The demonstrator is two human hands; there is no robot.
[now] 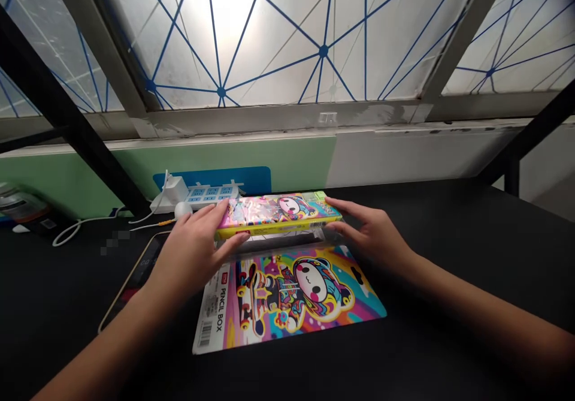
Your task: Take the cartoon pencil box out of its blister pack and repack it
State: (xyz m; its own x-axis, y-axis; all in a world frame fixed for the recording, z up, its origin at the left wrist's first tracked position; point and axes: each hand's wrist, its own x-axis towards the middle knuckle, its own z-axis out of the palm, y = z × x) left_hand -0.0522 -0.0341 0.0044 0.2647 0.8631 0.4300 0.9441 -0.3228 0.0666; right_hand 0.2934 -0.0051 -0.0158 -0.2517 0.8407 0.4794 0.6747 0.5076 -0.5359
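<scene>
Here we go — the left hand (193, 256) is spread across the left end of a yellow-edged pencil box (278, 214), the right hand (371, 227) gripping its right end, fingers wide — box just far of a printed card (290, 299) on the worktop (453, 257).

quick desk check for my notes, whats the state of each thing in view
pencil box, closed, held up between both hands
left hand, gripping the box's left end
right hand, gripping the box's right end
printed cardboard sleeve, lying flat, printed side up
power strip, white plug inserted
phone or tablet, lying flat, screen dark
</scene>
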